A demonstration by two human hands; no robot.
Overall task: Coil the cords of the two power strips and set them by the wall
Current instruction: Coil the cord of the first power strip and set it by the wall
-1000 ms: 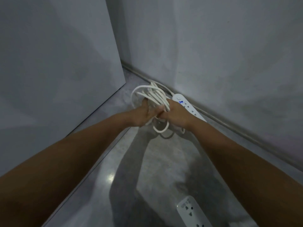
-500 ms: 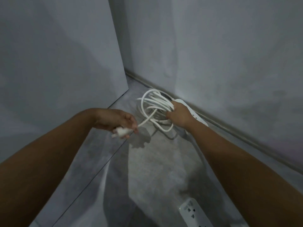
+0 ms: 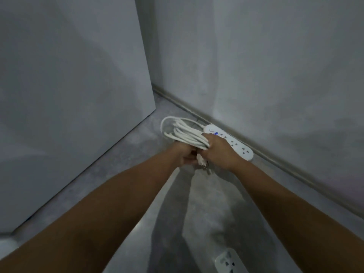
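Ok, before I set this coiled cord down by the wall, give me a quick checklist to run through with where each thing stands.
1. Coil gathered: the coiled cord is bunched in loops. Ok.
2. Right hand has a grip on the coil: ok.
3. Plug under control: it sits by the left hand, but whether it is tucked or wrapped around the coil: cannot tell.
4. First power strip against the wall: it lies along the baseboard. Ok.
5. Strip switched off: a blue light shows near its switch. Not ok.
6. Second power strip dealt with: lying out on the floor at the picture's lower edge, cord not visible. Not ok.
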